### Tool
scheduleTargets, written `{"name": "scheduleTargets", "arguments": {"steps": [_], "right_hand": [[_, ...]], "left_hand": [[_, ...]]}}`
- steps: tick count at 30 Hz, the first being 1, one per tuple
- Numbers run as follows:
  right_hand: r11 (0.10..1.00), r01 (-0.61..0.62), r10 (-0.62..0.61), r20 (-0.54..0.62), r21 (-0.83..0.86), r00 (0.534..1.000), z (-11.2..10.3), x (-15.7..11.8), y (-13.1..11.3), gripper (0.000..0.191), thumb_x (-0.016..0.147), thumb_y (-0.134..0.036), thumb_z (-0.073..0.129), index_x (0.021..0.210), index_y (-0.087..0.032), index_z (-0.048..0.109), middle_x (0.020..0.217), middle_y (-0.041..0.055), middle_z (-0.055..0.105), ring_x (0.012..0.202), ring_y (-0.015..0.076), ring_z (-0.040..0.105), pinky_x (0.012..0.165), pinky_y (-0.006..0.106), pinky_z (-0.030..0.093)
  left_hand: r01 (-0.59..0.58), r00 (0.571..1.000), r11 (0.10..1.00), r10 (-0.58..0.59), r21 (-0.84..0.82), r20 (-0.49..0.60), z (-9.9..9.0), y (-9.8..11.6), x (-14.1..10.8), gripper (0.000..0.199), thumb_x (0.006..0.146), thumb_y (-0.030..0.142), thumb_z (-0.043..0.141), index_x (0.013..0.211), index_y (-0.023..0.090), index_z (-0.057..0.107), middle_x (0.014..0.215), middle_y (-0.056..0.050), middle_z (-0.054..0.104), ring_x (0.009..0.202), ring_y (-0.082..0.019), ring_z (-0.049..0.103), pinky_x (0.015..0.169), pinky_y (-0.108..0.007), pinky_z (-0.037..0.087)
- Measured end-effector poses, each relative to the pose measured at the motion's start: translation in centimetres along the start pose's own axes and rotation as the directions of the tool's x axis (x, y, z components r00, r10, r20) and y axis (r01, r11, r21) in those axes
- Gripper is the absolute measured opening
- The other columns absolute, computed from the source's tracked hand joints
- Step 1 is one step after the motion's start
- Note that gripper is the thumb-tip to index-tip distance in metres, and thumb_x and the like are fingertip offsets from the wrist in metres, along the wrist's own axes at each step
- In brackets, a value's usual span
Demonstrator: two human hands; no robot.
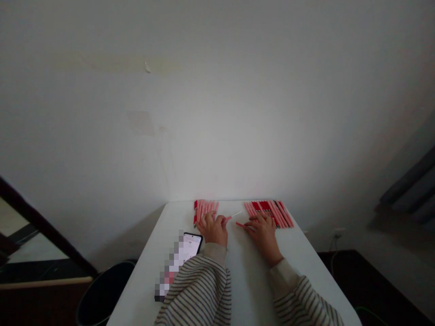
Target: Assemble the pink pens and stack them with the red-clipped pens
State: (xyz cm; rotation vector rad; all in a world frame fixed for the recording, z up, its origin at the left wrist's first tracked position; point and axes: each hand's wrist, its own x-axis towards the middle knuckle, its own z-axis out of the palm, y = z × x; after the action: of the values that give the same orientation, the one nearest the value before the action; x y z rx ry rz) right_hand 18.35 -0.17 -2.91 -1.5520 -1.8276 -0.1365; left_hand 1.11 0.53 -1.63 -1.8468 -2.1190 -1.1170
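Between the fingertips of my left hand (215, 231) is a short pink pen part (227, 218), and a thin whitish rod like a refill (237, 214) sticks out of it toward the right. My right hand (264, 236) pinches a slim red-pink pen piece (239, 224), its end pointing left at the other part. The two pieces are apart. Beyond my left hand lies a row of pink pens (205, 206), partly covered by my fingers. A larger row of pink and red pens (283, 215) lies beyond and beside my right hand.
A phone (193, 243) with its screen lit lies on the white table (248, 290), partly under my left sleeve. The wall (231, 136) meets the table's far edge. A dark round bin (105, 290) stands at the left, and a curtain (413, 190) hangs at the right.
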Motion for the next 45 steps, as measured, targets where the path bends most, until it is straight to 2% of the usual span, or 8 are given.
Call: {"name": "scheduleTargets", "arguments": {"steps": [5, 11, 15, 25, 35, 45], "right_hand": [[0.999, -0.013, 0.014, -0.027, 0.029, 1.0, 0.3, 0.2, 0.8, 0.018, 0.084, -0.038, 0.057, 0.083, -0.029, 0.072, 0.089, 0.0029, 0.068, 0.102, 0.0245, 0.047, 0.098, 0.048, 0.021], [0.997, -0.066, 0.073, -0.177, 0.047, 0.982, 0.5, 0.3, 1.5, 0.025, 0.087, -0.039, 0.051, 0.089, -0.024, 0.071, 0.099, 0.0057, 0.068, 0.102, 0.0244, 0.045, 0.092, 0.041, 0.026], [0.995, -0.1, 0.104, -0.218, 0.028, 0.97, 0.4, 0.4, 1.8, 0.028, 0.089, -0.04, 0.048, 0.094, -0.023, 0.07, 0.1, 0.0072, 0.067, 0.098, 0.0242, 0.044, 0.088, 0.039, 0.027], [0.994, -0.105, 0.108, -0.222, 0.025, 0.969, 0.5, 0.3, 1.9, 0.029, 0.089, -0.04, 0.046, 0.095, -0.024, 0.069, 0.099, 0.0074, 0.066, 0.098, 0.0243, 0.043, 0.087, 0.039, 0.026], [0.998, -0.045, 0.053, -0.188, 0.043, 0.981, 0.6, 0.4, 1.4, 0.023, 0.089, -0.037, 0.05, 0.089, -0.025, 0.07, 0.098, 0.0054, 0.065, 0.097, 0.023, 0.044, 0.087, 0.038, 0.029], [0.992, 0.032, -0.02, -0.095, 0.125, 0.995, 0.8, 0.4, 0.8, 0.018, 0.088, -0.035, 0.053, 0.086, -0.025, 0.068, 0.092, 0.0034, 0.064, 0.094, 0.0215, 0.046, 0.086, 0.036, 0.032]], "left_hand": [[0.005, 1.0, 1.0, -0.004, 0.016, -0.02, -0.1, 0.2, -0.1, 0.016, 0.081, 0.035, 0.056, 0.084, 0.029, 0.071, 0.115, -0.005, 0.06, 0.114, -0.027, 0.045, 0.103, -0.058, 0.023], [0.01, 0.999, 1.0, -0.01, 0.008, -0.048, 0.5, -0.1, -0.1, 0.018, 0.08, 0.039, 0.056, 0.082, 0.029, 0.071, 0.114, -0.005, 0.061, 0.112, -0.027, 0.047, 0.102, -0.057, 0.023], [0.004, 0.998, 1.0, -0.004, -0.003, -0.057, 0.5, -0.2, -0.1, 0.021, 0.081, 0.042, 0.054, 0.081, 0.03, 0.072, 0.113, -0.006, 0.06, 0.111, -0.027, 0.047, 0.102, -0.056, 0.023], [0.014, 1.0, 1.0, -0.014, 0.003, -0.006, 0.2, -0.2, 0.0, 0.015, 0.079, 0.038, 0.058, 0.079, 0.033, 0.072, 0.114, -0.004, 0.059, 0.112, -0.027, 0.046, 0.101, -0.055, 0.024], [-0.031, 0.998, 0.999, 0.031, -0.01, 0.058, -0.1, -0.1, 0.1, 0.015, 0.079, 0.039, 0.058, 0.081, 0.034, 0.072, 0.114, -0.003, 0.059, 0.111, -0.024, 0.044, 0.098, -0.05, 0.026], [-0.042, 0.989, 0.994, 0.055, -0.099, 0.138, -0.3, 0.0, 0.0, 0.018, 0.081, 0.04, 0.055, 0.081, 0.035, 0.072, 0.115, -0.002, 0.057, 0.114, -0.025, 0.041, 0.1, -0.052, 0.025]]}}
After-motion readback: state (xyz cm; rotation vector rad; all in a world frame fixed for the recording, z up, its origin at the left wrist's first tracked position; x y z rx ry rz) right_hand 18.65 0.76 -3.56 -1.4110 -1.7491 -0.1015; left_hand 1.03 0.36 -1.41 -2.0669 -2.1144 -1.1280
